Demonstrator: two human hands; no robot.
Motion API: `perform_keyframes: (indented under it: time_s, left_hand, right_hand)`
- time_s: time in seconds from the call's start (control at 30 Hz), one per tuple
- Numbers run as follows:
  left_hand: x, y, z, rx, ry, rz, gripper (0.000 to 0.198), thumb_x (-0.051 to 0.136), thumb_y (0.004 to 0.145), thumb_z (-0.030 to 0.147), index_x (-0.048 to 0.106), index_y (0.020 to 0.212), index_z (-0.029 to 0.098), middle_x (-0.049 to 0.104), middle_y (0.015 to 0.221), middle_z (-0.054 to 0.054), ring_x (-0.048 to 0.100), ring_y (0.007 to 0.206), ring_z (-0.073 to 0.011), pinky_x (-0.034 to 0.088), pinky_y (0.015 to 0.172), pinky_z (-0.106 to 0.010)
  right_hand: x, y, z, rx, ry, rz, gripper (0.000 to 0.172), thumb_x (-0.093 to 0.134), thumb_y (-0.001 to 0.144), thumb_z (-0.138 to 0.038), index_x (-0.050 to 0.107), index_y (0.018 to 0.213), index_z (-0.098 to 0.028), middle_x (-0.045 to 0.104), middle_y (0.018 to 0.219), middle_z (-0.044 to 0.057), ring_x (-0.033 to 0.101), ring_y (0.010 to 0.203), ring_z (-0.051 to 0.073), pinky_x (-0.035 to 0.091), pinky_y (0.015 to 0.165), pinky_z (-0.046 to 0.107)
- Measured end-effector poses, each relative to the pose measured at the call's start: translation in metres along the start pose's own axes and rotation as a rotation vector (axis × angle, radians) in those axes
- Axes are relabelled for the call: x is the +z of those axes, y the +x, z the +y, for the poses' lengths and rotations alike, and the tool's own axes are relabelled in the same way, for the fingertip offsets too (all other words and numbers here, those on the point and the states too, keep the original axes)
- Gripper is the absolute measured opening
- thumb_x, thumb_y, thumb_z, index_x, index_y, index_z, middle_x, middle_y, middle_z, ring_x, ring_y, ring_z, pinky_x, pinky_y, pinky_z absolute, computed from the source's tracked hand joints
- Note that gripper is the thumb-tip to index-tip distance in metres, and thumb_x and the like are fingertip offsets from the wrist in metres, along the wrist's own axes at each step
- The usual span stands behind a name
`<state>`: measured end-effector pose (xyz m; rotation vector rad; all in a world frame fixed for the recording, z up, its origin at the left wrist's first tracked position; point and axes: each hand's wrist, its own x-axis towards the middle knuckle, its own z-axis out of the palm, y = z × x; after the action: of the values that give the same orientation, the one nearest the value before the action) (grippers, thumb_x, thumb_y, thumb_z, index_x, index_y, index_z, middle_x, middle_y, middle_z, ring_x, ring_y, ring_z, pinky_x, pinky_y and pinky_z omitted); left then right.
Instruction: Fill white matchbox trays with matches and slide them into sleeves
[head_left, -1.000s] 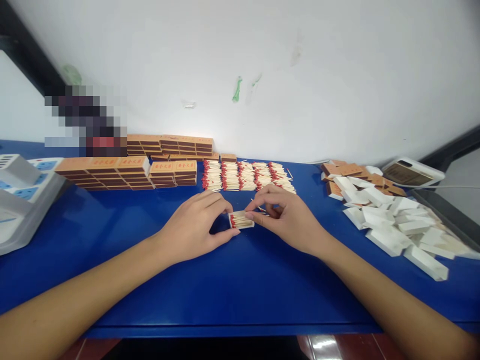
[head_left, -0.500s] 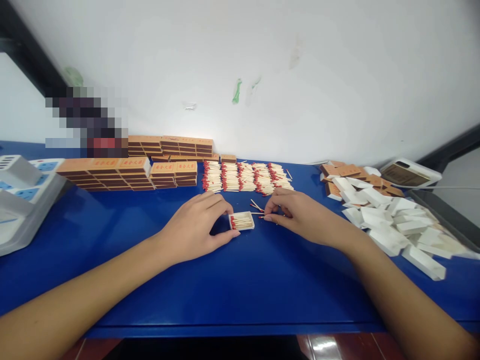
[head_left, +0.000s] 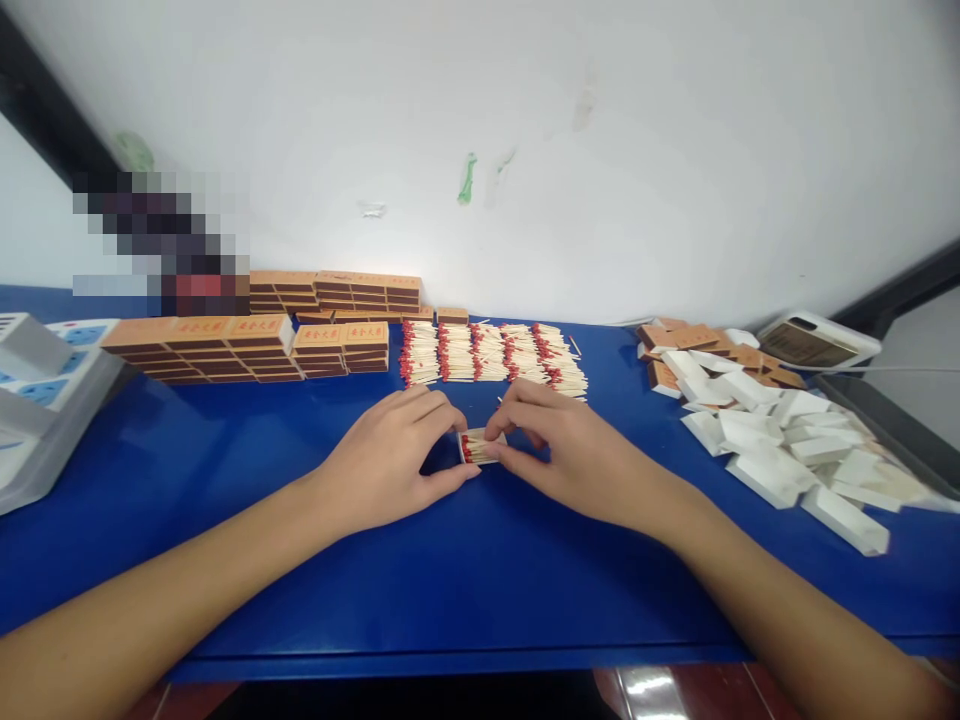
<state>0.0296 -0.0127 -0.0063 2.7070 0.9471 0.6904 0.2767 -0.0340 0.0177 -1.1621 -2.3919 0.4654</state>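
Note:
A small white matchbox tray lies on the blue table with red-headed matches in it. My left hand holds the tray's left end between thumb and forefinger. Over the tray's right end, the thumb and forefinger of my right hand are pinched at a match among those inside; the fingers partly cover it. Just beyond both hands, several bundles of loose matches lie side by side in a row. A red match head peeks out behind my right fingers.
Stacked orange matchboxes stand at the back left, near a white power strip. On the right lies a heap of white trays with orange sleeves behind, beside a white device. A white wall rises behind the table.
My right hand has moved left from the loose matches beside the tray to over its right end. My left hand still holds the tray in place.

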Motion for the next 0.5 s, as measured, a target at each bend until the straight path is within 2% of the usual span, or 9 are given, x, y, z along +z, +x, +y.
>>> perform_keyframes:
  time_s: [0.1,0.17,0.3,0.37,0.5]
  left_hand:
    - [0.000,0.000,-0.001,-0.006,0.004,-0.008,0.027,0.076,0.097,0.040,0.065,0.108,0.018,0.072,0.105,-0.005,0.067,0.099,-0.0252,0.055,0.091,-0.044]
    - [0.000,0.000,-0.001,-0.002,0.003,-0.009,0.028,0.076,0.097,0.041,0.065,0.109,0.018,0.071,0.105,-0.005,0.067,0.099,-0.0252,0.055,0.092,-0.044]
    - [0.000,0.000,-0.002,0.005,0.001,-0.012,0.028,0.074,0.098,0.042,0.065,0.109,0.018,0.071,0.104,-0.005,0.067,0.099,-0.0251,0.055,0.091,-0.044]
    - [0.000,0.000,-0.001,0.004,0.000,-0.014,0.028,0.075,0.098,0.042,0.065,0.109,0.018,0.071,0.105,-0.005,0.068,0.100,-0.0252,0.055,0.091,-0.044]
    - [0.000,-0.001,0.000,-0.006,0.004,-0.022,0.029,0.075,0.097,0.042,0.066,0.110,0.018,0.072,0.107,-0.006,0.068,0.101,-0.0257,0.055,0.091,-0.044]
  right_hand:
    - [-0.007,0.000,0.017,0.058,-0.065,0.087,0.013,0.063,0.104,-0.025,0.073,0.097,-0.022,0.065,0.092,0.004,0.061,0.080,0.019,0.047,0.072,0.033]
    - [-0.012,0.001,0.033,0.094,-0.132,0.131,0.014,0.060,0.106,-0.024,0.073,0.101,-0.021,0.066,0.094,0.006,0.062,0.081,0.020,0.047,0.074,0.035]
    - [-0.012,0.002,0.055,0.015,-0.097,0.024,0.028,0.048,0.109,-0.019,0.071,0.125,-0.022,0.064,0.115,0.010,0.065,0.098,0.023,0.052,0.086,0.038]
    - [-0.009,0.003,0.058,-0.009,-0.056,-0.027,0.031,0.046,0.110,-0.019,0.072,0.126,-0.023,0.063,0.116,0.010,0.066,0.102,0.023,0.053,0.089,0.038]
    - [-0.006,0.007,0.060,-0.023,-0.066,-0.059,0.031,0.043,0.110,-0.018,0.073,0.120,-0.023,0.061,0.115,0.010,0.065,0.098,0.022,0.053,0.086,0.038]
